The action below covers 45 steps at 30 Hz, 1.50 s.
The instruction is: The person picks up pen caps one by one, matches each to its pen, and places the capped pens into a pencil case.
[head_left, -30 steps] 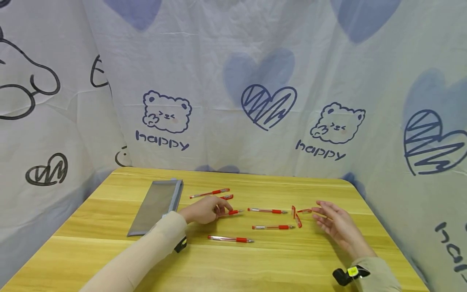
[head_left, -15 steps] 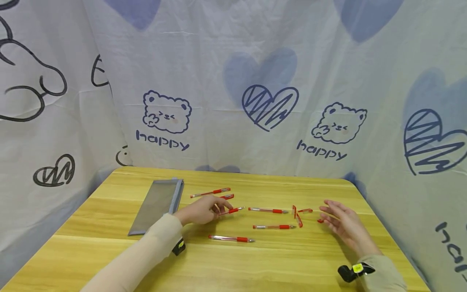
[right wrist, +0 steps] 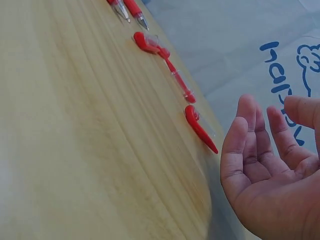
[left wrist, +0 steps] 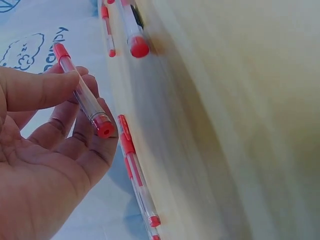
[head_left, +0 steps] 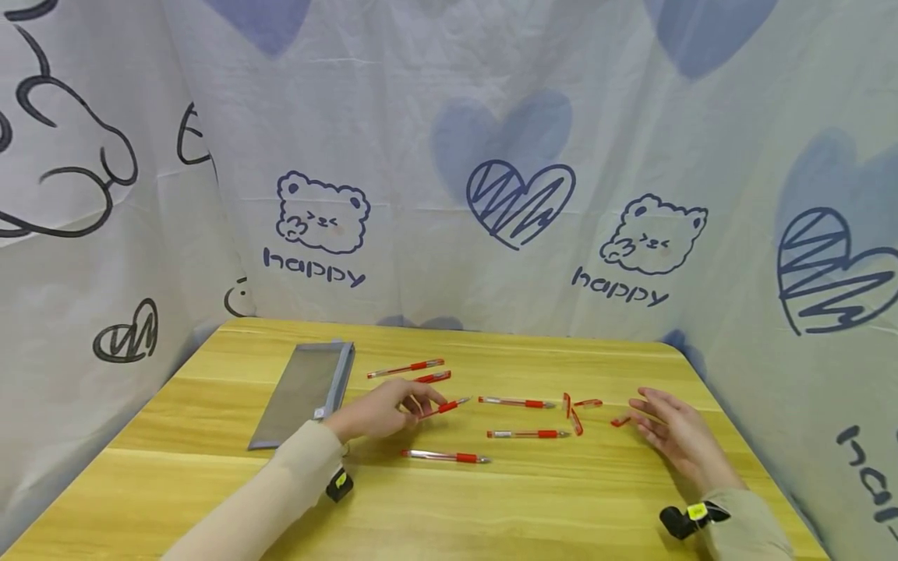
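My left hand (head_left: 382, 409) pinches an uncapped red gel pen (head_left: 449, 406) between thumb and fingers, its metal tip pointing right and tilted up. In the left wrist view, the pen's clear barrel (left wrist: 89, 99) ends in a red plug near the fingers. My right hand (head_left: 677, 436) hovers at the right of the table, fingers loosely bent and nothing between them. Just left of its fingertips lies a loose red pen cap (head_left: 620, 421). Several uncapped red pens lie mid-table, among them an upper pen (head_left: 515, 402), a middle pen (head_left: 528, 434) and a front pen (head_left: 443, 456).
Three more red caps (head_left: 576, 421) lie grouped right of the pen tips. Behind my left hand lie two capped red pens (head_left: 405, 368), the nearer partly hidden. A grey zip pouch (head_left: 302, 389) lies at the left of the wooden table (head_left: 435, 514). Printed cloth hangs behind.
A red cap has come to lie on the table as my right hand let go of it and drew away right. The pen in my left hand has tilted its tip upward.
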### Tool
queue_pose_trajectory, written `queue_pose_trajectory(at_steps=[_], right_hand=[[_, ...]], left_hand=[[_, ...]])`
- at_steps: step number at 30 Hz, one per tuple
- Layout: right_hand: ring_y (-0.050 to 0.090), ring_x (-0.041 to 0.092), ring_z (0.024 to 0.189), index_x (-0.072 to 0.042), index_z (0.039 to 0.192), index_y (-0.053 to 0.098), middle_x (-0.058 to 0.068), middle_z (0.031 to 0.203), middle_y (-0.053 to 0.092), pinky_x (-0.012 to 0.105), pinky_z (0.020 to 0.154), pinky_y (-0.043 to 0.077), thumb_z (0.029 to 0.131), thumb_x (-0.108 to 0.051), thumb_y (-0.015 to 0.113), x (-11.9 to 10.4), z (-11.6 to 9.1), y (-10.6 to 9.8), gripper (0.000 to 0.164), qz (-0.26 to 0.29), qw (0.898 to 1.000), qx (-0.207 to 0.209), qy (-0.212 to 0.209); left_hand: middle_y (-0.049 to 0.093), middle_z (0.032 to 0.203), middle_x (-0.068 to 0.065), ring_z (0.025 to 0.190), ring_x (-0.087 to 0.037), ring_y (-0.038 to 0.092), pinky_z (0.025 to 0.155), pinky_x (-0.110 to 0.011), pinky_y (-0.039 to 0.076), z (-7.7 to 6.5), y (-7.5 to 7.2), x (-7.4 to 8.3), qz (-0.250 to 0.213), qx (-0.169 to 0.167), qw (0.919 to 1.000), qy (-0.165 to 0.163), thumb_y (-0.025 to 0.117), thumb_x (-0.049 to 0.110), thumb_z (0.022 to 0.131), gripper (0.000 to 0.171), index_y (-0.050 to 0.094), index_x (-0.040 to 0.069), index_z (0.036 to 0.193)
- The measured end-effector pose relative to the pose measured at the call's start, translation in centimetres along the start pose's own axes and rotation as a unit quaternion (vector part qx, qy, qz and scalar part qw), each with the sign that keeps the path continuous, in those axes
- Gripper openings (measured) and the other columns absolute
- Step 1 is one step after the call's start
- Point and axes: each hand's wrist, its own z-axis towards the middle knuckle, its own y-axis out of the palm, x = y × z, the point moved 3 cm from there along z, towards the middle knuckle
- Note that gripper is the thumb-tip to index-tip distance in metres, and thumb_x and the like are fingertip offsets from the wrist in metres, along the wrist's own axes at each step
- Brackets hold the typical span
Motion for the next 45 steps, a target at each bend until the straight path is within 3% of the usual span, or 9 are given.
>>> queue_pose_trajectory(at_steps=[2,6,10,15,23,29,35,42,45], right_hand=[[0.071,-0.002,0.096,-0.029,0.126,0.060,-0.022,0.101,0.075,0.019,0.086,0.058,0.114,-0.037,0.052,-0.1,0.2,0.0,0.016,-0.015,1.000,0.001,-0.004],[0.071,-0.001,0.097,-0.009,0.155,0.044,-0.021,0.103,0.074,0.019,0.084,0.058,0.113,-0.040,0.053,-0.3,0.7,0.3,0.052,-0.060,0.998,0.004,-0.011],[0.071,-0.002,0.095,0.004,0.164,0.027,-0.019,0.104,0.072,0.019,0.079,0.058,0.114,-0.038,0.051,-0.5,1.5,0.7,0.070,-0.094,0.995,0.005,-0.012],[0.072,-0.002,0.089,0.008,0.162,0.031,-0.017,0.103,0.071,0.018,0.071,0.055,0.115,-0.034,0.050,-1.1,2.0,1.4,0.066,-0.138,0.990,0.000,-0.012],[0.071,-0.001,0.085,0.009,0.157,0.039,-0.011,0.106,0.075,0.022,0.069,0.050,0.115,-0.030,0.051,-1.5,2.9,2.1,0.059,-0.213,0.977,-0.002,-0.001],[0.072,0.001,0.084,0.009,0.153,0.045,-0.005,0.113,0.078,0.025,0.070,0.047,0.114,-0.028,0.053,-1.7,3.4,2.2,0.055,-0.246,0.969,-0.005,0.000],[0.074,0.003,0.080,0.011,0.151,0.048,0.001,0.114,0.081,0.026,0.062,0.046,0.113,-0.027,0.055,-2.1,3.7,2.4,0.053,-0.287,0.958,-0.021,-0.014],[0.070,0.011,0.076,0.015,0.145,0.052,0.004,0.101,0.075,0.029,0.071,0.060,0.111,-0.017,0.059,-1.9,4.2,2.9,0.047,-0.302,0.952,-0.051,-0.025],[0.067,0.012,0.074,0.016,0.141,0.055,0.005,0.098,0.073,0.029,0.071,0.060,0.109,-0.014,0.061,-1.7,4.5,3.2,0.044,-0.313,0.948,-0.053,-0.029]], left_hand=[[0.072,0.120,-0.015,0.112,-0.030,0.068,0.104,-0.050,0.057,-0.3,0.1,0.1,-0.008,0.000,1.0000,-0.001,0.056,-0.017,0.093,0.053,0.071,0.011,0.136],[0.072,0.121,-0.016,0.112,-0.029,0.068,0.101,-0.043,0.058,-0.8,0.3,0.1,-0.022,-0.001,0.9997,0.002,0.058,-0.016,0.094,0.052,0.070,0.011,0.137],[0.072,0.122,-0.015,0.111,-0.029,0.068,0.095,-0.032,0.057,-1.2,0.5,0.1,-0.038,-0.005,0.9993,0.002,0.060,-0.014,0.097,0.050,0.071,0.013,0.138],[0.072,0.122,-0.016,0.110,-0.030,0.067,0.091,-0.026,0.056,-1.8,0.7,0.4,-0.051,-0.006,0.9987,0.002,0.062,-0.008,0.100,0.045,0.071,0.014,0.138],[0.070,0.118,-0.021,0.105,-0.032,0.067,0.084,-0.025,0.057,-2.6,0.8,0.5,-0.080,-0.002,0.9968,0.003,0.056,-0.014,0.094,0.053,0.071,0.011,0.138],[0.070,0.118,-0.022,0.103,-0.030,0.067,0.085,-0.024,0.056,-3.0,0.8,0.5,-0.082,0.000,0.9965,0.011,0.057,-0.014,0.094,0.052,0.071,0.010,0.138],[0.070,0.118,-0.020,0.103,-0.027,0.066,0.086,-0.025,0.056,-3.2,0.8,0.2,-0.085,0.000,0.9963,0.010,0.058,-0.013,0.095,0.052,0.071,0.011,0.139],[0.070,0.117,-0.019,0.104,-0.028,0.067,0.087,-0.025,0.056,-3.3,0.8,0.2,-0.080,0.001,0.9967,0.014,0.059,-0.012,0.094,0.052,0.071,0.012,0.139],[0.070,0.119,-0.019,0.106,-0.028,0.067,0.088,-0.026,0.055,-3.4,0.8,0.3,-0.077,0.002,0.9970,0.010,0.059,-0.011,0.095,0.052,0.070,0.012,0.140]])
